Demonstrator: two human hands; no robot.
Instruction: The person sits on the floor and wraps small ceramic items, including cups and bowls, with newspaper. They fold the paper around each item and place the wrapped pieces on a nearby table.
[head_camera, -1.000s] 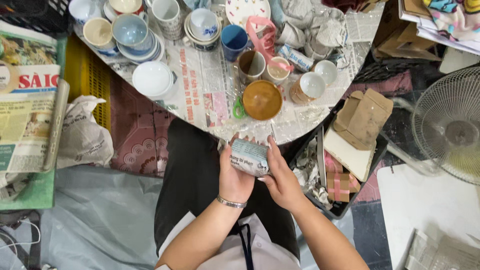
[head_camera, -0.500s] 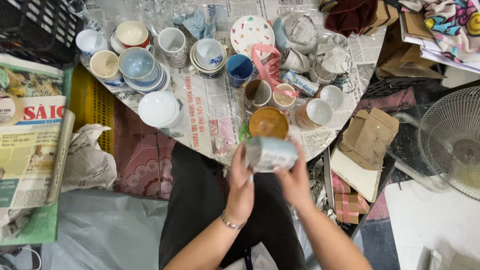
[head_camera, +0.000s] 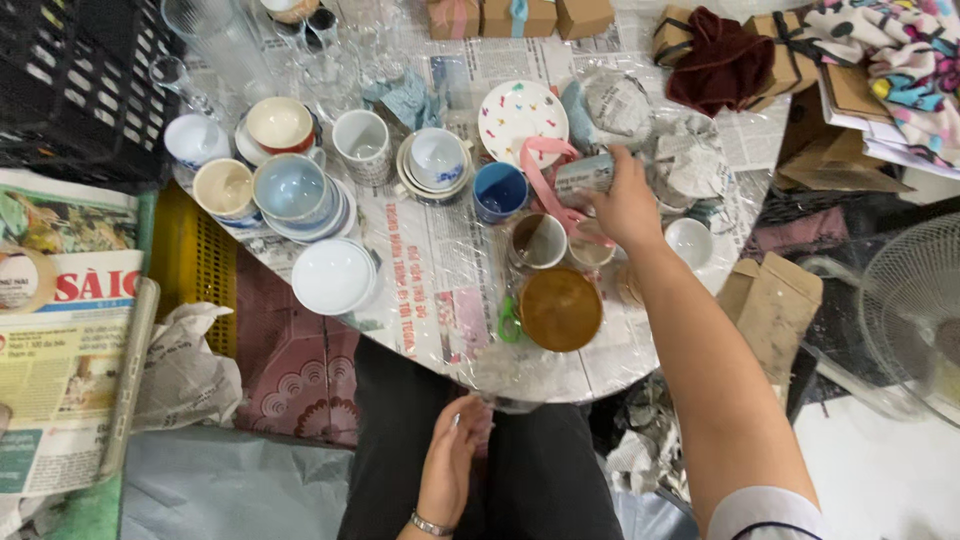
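A: Entry, right hand (head_camera: 628, 208). Position?

B: Arm stretched out over the round table (head_camera: 440, 260). Fingers closed around a small wrapped cup (head_camera: 586, 176), greyish, lying on its side in the grasp. The cup is held above the tabletop, just beside the pink ribbon (head_camera: 545, 172) and in front of the white spotted plate (head_camera: 518, 118).

A: Left hand (head_camera: 447, 470)?

B: Low, near the person's lap on the dark trousers (head_camera: 545, 470). Fingers loosely spread, holding nothing. A metal bracelet (head_camera: 432, 524) sits on the wrist.

A: Objects near the held cup?

B: Blue mug (head_camera: 499, 190) to its left. Below it, a cup with a dark inside (head_camera: 539, 240); nearer the table edge, a brown bowl (head_camera: 560, 308). A small white cup (head_camera: 689, 240) lies right of the forearm. Crumpled newspaper bundles (head_camera: 690, 165) sit just behind the hand.

A: Table surface?

B: Covered with newspaper under clear plastic. On the left side, a stack of white bowls (head_camera: 333, 277) and a pale blue bowl (head_camera: 290, 188) on plates.

A: Surroundings?

B: Black crate (head_camera: 70, 90) at upper left, a white fan (head_camera: 915, 310) at right.
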